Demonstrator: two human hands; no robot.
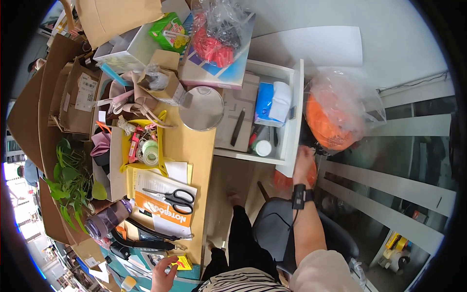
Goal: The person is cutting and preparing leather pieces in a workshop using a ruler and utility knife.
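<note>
My left hand (pixel 164 274), at the lower middle, has loosely bent fingers apart beside a small yellow packet (pixel 183 263) on the desk (pixel 193 149). My right hand (pixel 305 160), a dark device strapped to its wrist, has curled fingers at the front of the open white drawer (pixel 296 80); what they grip, if anything, is unclear. The drawer holds a blue pack with white paper (pixel 265 103), a long dark tool (pixel 238 127) and a white round container (pixel 263 148). An orange item in a clear bag (pixel 330 121) lies just beyond my right hand.
A dark chair (pixel 272 224) stands below the drawer, by my legs. Scissors (pixel 177 199), a yellow tray (pixel 163 168), a round metal disc (pixel 201 108), cardboard boxes (pixel 80 92) and a plant (pixel 68 180) crowd the desk. A glazed partition with white bars (pixel 389 194) stands at right.
</note>
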